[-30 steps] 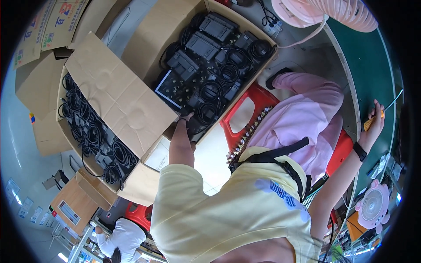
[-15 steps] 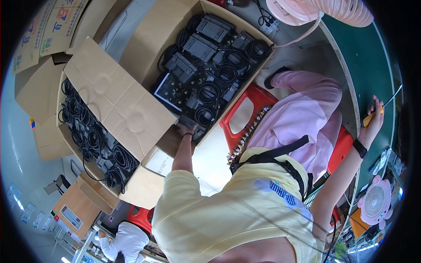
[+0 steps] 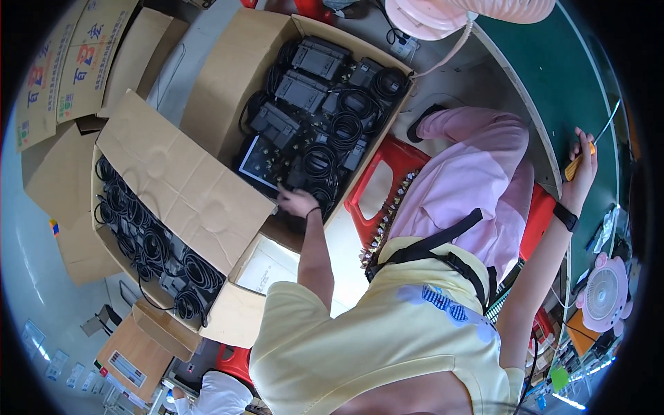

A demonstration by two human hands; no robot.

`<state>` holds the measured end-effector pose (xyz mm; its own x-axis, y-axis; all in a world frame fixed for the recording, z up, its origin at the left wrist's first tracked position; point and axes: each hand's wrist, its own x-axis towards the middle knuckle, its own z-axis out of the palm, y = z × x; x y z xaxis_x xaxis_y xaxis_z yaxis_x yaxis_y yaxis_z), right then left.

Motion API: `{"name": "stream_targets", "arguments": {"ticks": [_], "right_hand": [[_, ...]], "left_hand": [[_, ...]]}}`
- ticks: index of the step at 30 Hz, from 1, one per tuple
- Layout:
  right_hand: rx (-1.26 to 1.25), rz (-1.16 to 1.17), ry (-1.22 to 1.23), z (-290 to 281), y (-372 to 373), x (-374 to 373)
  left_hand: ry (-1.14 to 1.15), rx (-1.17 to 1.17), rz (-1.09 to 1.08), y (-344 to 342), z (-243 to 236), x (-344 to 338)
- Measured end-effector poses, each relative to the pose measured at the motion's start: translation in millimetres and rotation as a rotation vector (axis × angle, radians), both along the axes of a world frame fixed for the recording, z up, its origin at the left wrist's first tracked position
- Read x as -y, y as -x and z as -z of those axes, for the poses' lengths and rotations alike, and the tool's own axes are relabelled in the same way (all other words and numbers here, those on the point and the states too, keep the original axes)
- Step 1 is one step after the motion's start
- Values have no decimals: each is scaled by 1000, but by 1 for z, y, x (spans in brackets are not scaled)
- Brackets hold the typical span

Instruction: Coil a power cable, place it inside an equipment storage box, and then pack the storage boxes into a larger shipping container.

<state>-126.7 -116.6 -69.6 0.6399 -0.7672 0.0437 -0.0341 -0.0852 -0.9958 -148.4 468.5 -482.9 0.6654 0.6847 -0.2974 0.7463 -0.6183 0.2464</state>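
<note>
My left hand [image 3: 297,202] reaches down into an open cardboard box [image 3: 228,90] filled with black power adapters [image 3: 304,90] and coiled black cables [image 3: 344,128]. Its fingers rest among the black pieces at the near corner, next to a flat dark panel with a pale edge [image 3: 259,166]. Whether they grip anything is hidden. My right hand [image 3: 581,162] is raised over the green table [image 3: 567,76] and is closed on a screwdriver [image 3: 576,168] with an orange-yellow handle, its thin shaft pointing up and to the right.
A second open box [image 3: 111,131] at the left holds more coiled black cables [image 3: 149,245]. A red plastic stool [image 3: 377,183] stands beside my pink-trousered legs. Flattened cartons lie at the upper left. A pink fan [image 3: 602,294] sits at the table's right end.
My left hand has moved from the box's near rim farther in among the black adapters. The right hand with the screwdriver has hardly shifted.
</note>
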Motion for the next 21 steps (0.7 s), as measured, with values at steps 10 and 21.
{"name": "stream_targets", "arguments": {"ticks": [10, 21], "right_hand": [[39, -13, -25, -5, -5, -17], [167, -157, -132, -7, -3, -30]], "left_hand": [[272, -209, 407, -33, -31, 47], [-173, -192, 1008, 12, -100, 141]]}}
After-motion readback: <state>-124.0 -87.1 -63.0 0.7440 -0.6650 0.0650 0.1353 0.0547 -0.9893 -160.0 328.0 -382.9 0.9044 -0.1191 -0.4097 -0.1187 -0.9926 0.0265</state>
